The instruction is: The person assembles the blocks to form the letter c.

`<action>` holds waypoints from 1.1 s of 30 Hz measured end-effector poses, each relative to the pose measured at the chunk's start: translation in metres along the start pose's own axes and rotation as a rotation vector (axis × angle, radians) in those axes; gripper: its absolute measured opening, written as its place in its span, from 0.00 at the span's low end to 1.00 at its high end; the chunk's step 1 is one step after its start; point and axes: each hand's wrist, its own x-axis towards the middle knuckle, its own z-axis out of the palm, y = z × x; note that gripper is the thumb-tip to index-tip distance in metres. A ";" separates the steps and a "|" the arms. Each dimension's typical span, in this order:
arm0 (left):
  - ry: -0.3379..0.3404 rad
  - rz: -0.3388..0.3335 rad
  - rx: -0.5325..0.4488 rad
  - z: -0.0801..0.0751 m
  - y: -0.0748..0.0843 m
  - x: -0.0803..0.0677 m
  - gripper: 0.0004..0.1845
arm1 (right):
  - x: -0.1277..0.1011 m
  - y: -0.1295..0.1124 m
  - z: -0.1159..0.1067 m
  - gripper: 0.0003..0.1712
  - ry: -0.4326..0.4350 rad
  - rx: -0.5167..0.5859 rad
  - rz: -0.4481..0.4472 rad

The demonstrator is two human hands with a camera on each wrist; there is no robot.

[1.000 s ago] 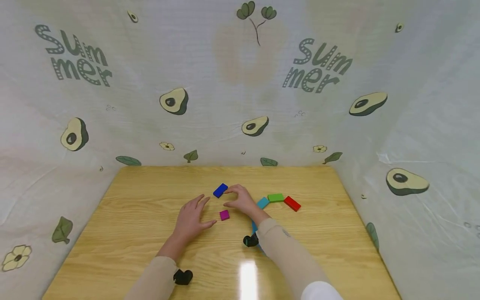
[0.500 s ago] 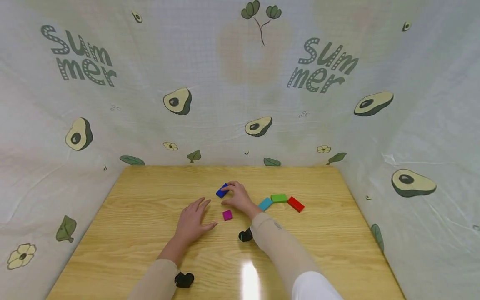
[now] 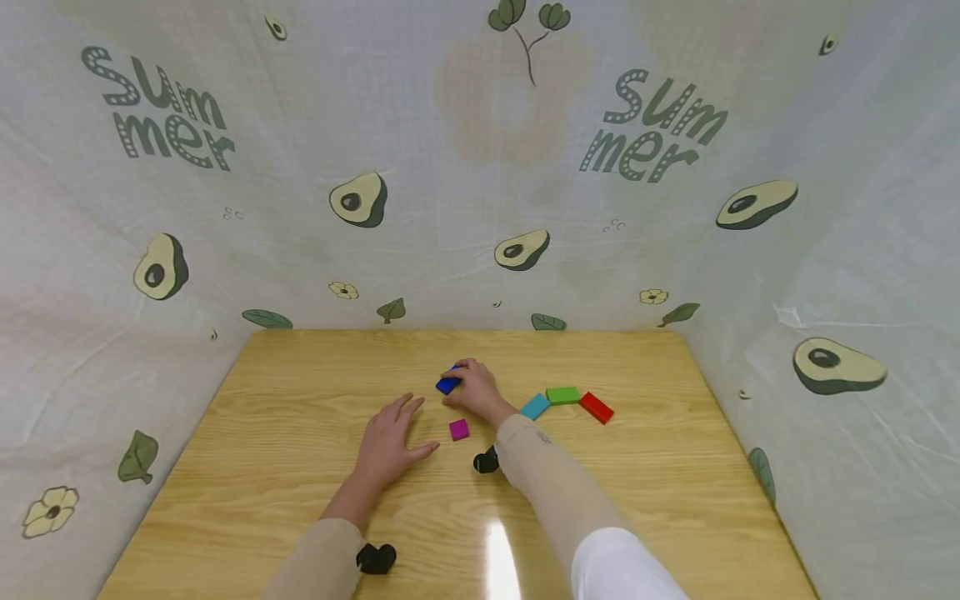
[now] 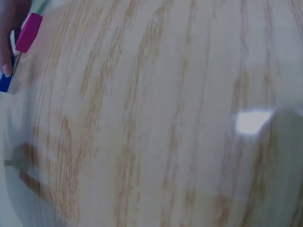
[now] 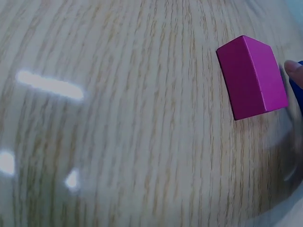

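A: Beyond the work in hand, I see a wooden desk (image 3: pixel 300 467) bearing a cyan block (image 3: pixel 535 407), a green block (image 3: pixel 562 395) and a red block (image 3: pixel 596 407), end to end in a shallow arc.

B: Confirmed from my station. Behind and beside them hangs a pale cloth backdrop (image 3: pixel 465 167) printed with avocados, leaves and "Summer".

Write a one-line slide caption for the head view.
Right hand grips a blue block on the wooden table; left hand rests flat near a magenta block.

Blue block (image 3: pixel 447 384), mid-table, half-covered
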 end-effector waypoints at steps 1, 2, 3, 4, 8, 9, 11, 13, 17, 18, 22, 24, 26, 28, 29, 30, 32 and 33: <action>-0.002 0.000 -0.002 0.001 0.001 0.000 0.46 | 0.000 0.000 0.000 0.27 0.006 0.003 0.003; -0.003 0.000 -0.004 0.001 0.002 0.000 0.46 | 0.000 0.000 -0.001 0.26 0.009 0.006 0.006; 0.000 0.002 -0.009 0.001 0.003 0.000 0.46 | -0.001 0.000 -0.001 0.26 0.013 0.005 0.011; -0.001 0.004 -0.009 0.002 0.004 0.000 0.46 | -0.001 0.000 -0.001 0.25 0.017 0.006 0.014; 0.008 0.015 -0.009 0.002 0.006 0.001 0.46 | -0.001 0.003 -0.002 0.23 0.023 0.005 0.033; 0.011 0.017 -0.012 0.002 0.007 0.001 0.46 | -0.001 0.003 -0.003 0.23 0.028 0.007 0.033; 0.010 0.016 -0.007 0.003 0.008 0.002 0.46 | -0.001 0.005 -0.003 0.23 0.032 0.019 0.031; 0.010 0.018 -0.009 0.004 0.008 0.003 0.46 | -0.002 0.005 -0.004 0.23 0.035 0.030 0.030; 0.020 0.031 -0.018 0.006 0.010 0.004 0.46 | -0.004 0.005 -0.006 0.23 0.022 0.021 0.040; 0.023 0.035 -0.021 0.006 0.010 0.004 0.46 | -0.004 0.005 -0.007 0.23 0.018 0.025 0.040; 0.033 0.039 -0.014 0.008 0.011 0.005 0.46 | -0.006 0.003 -0.009 0.23 0.005 0.049 0.032; 0.037 0.041 -0.014 0.008 0.012 0.006 0.46 | -0.007 0.002 -0.011 0.23 -0.002 0.055 0.031; 0.041 0.044 -0.015 0.008 0.014 0.007 0.46 | -0.008 0.002 -0.012 0.23 -0.005 0.050 0.034; 0.046 0.045 -0.028 0.007 0.015 0.008 0.46 | -0.009 0.001 -0.014 0.23 -0.006 0.048 0.033; 0.046 0.042 -0.036 0.007 0.016 0.009 0.46 | -0.010 0.001 -0.015 0.23 -0.005 0.050 0.029; 0.045 0.038 -0.039 0.006 0.017 0.010 0.46 | -0.011 0.001 -0.016 0.22 -0.003 0.052 0.024; 0.041 0.031 -0.045 0.005 0.018 0.012 0.45 | -0.014 0.001 -0.020 0.22 0.001 0.066 0.015; 0.038 0.028 -0.046 0.005 0.019 0.012 0.45 | -0.015 0.002 -0.021 0.22 0.001 0.065 0.011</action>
